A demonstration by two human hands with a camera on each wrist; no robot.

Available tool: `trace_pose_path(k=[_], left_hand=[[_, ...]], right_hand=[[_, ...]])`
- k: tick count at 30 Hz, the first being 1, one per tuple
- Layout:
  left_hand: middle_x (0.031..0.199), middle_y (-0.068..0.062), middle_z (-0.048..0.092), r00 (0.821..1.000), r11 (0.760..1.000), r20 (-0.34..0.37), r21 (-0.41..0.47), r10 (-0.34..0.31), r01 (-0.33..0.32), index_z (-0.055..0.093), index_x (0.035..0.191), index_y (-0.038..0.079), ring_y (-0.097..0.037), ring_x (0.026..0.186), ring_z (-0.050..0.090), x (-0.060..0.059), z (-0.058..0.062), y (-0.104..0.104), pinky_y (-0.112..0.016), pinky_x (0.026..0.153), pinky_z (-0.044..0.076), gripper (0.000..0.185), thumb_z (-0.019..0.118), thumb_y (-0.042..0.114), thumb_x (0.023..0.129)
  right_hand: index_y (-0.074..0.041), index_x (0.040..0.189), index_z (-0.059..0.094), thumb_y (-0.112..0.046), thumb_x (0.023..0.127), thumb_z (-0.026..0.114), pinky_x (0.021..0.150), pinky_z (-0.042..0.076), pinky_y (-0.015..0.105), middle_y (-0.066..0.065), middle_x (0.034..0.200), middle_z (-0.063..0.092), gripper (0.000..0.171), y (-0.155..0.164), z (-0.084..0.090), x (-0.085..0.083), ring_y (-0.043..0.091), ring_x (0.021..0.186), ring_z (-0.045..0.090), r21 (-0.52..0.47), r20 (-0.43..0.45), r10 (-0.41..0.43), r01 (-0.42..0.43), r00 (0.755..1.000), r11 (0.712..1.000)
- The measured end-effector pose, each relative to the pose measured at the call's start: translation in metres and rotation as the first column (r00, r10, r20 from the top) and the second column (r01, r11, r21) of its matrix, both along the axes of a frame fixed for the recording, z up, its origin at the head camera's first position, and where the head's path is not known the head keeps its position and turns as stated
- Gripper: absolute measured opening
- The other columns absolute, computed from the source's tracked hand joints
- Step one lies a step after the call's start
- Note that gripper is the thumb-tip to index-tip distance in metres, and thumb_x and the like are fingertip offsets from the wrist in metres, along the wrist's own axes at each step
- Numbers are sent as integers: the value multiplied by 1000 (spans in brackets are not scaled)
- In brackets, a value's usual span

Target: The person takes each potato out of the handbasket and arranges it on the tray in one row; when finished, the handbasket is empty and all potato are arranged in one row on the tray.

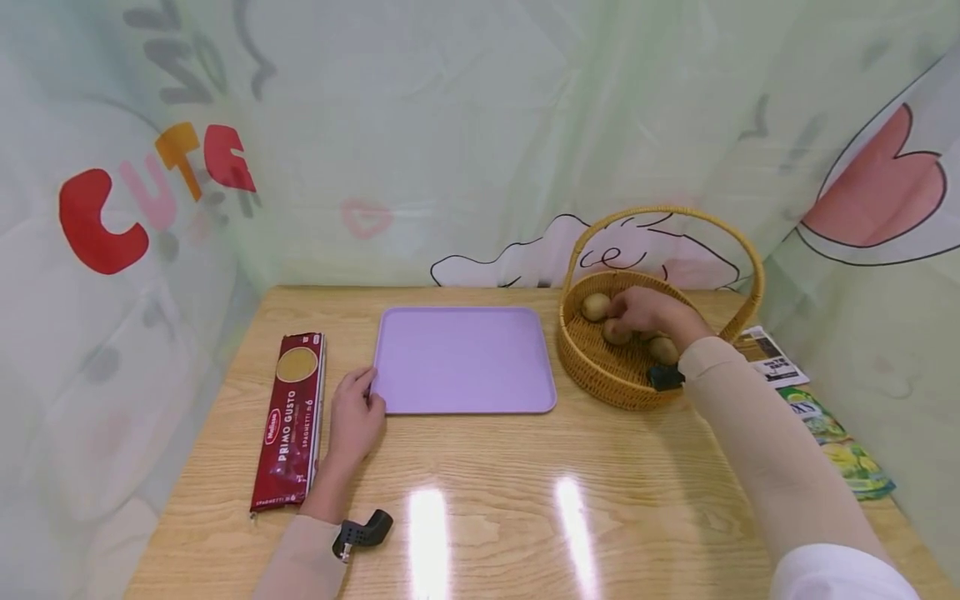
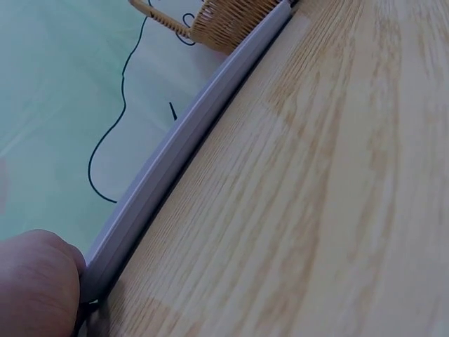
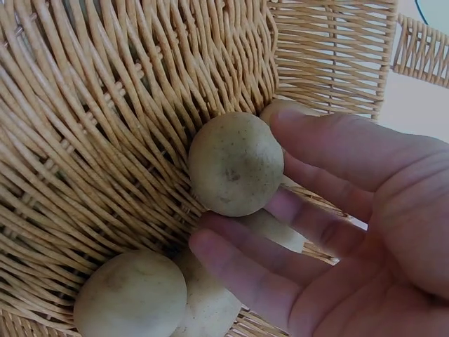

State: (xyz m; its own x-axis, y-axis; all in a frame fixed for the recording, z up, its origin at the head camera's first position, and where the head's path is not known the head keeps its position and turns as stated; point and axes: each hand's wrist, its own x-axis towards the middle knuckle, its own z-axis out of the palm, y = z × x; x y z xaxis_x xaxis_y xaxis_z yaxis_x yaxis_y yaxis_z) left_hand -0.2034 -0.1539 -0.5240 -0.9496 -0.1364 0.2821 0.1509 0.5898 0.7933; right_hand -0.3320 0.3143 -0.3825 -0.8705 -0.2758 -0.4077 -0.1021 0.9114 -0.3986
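My right hand (image 1: 645, 310) reaches into a round wicker basket (image 1: 600, 379) with a tall arched handle. In the right wrist view, its thumb and fingers are around a potato (image 3: 236, 163). Another potato (image 3: 131, 295) lies lower left in the basket, with several more partly hidden behind the fingers. My left hand (image 1: 358, 417) grips a light purple tray (image 1: 465, 362) at its near left corner. The left wrist view shows the thumb against the tray's rim (image 2: 186, 144); the other fingers are mostly hidden there. The tray lies on the wooden table.
A dark red spaghetti packet (image 1: 288, 425) lies left of my left hand. Right of the basket, partly behind my right arm, are a green and yellow packet (image 1: 855, 467) and a white and brown packet (image 1: 772, 358). A printed curtain (image 1: 420, 150) hangs behind the table (image 1: 495, 467).
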Motion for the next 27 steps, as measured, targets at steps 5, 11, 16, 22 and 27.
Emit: trace_pose_path(k=[5,11,16,22,27], left_hand=[[128,-21,56,1000,1000,-13,-8,-2,2,58,128,-8,-36,115,55,-1,1,1,-46,96,48,43,55,-5,84],[128,-21,57,1000,1000,-25,-13,1,-2,59,127,-9,-36,115,55,-1,3,2,-46,96,47,43,56,-5,84],[129,-21,56,1000,1000,-5,-6,-2,2,58,128,-8,-36,115,54,1,7,3,-46,96,48,43,55,-5,85],[129,-19,56,1000,1000,10,-10,5,-5,58,129,-7,-34,116,54,2,6,3,-44,96,48,43,55,-3,86],[129,-19,56,1000,1000,9,-16,7,-7,58,129,-7,-35,117,54,2,3,4,-45,98,47,43,55,-3,86]], right_hand=[[7,128,56,-9,84,68,75,54,43,23,121,58,48,0,-1,-1,30,95,56,2,14,0,0,1000,1000],[1,116,60,-7,82,67,71,52,41,15,107,58,35,-5,0,-3,27,87,54,26,40,23,-24,999,999],[-1,112,59,-7,79,68,63,48,36,12,100,56,35,-7,-3,-6,24,80,52,44,28,63,-65,998,997],[-3,107,61,-8,78,69,61,46,33,10,95,56,31,-9,-6,-9,24,78,52,62,10,75,-75,997,995],[-2,105,60,-7,76,69,61,49,35,11,91,57,31,-10,-8,-9,25,75,56,42,49,54,-57,997,997]])
